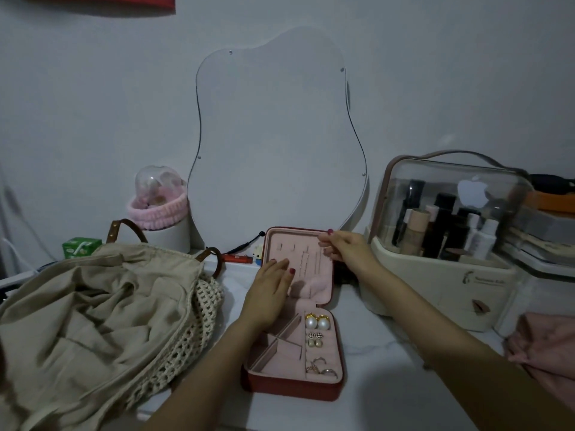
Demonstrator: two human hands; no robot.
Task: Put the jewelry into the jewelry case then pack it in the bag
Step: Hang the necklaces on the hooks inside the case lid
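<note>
case: I see the red jewelry case with pink velvet lining (294,381) lying open on the white marble-look tabletop (373,353), centre of view, lid half (308,253) tipped up toward the wall.
jewelry: pair of large gold-capped pearl earrings (317,321) in the right-hand column of the base; small checkered studs (315,335) and small pearl studs (315,343) below them; silver and gold rings (322,367) at the near end.
left hand: my left hand (270,290) lies flat on the lid lining, fingers straight and together, pressing, gripping nothing.
right hand: my right hand (342,247) pinches the lid's top right edge, fingers curled over the rim.
bag: beige cloth bag with crochet net side and brown leather straps (102,309), slumped just left of the case, mouth open.
behind: wavy frameless mirror (277,135) on the wall.
right: clear-domed cream cosmetics organiser full of bottles (448,231); pink cloth (547,346) near it.
left rear: white tub with fluffy pink headband (161,213); green box (81,247).
</note>
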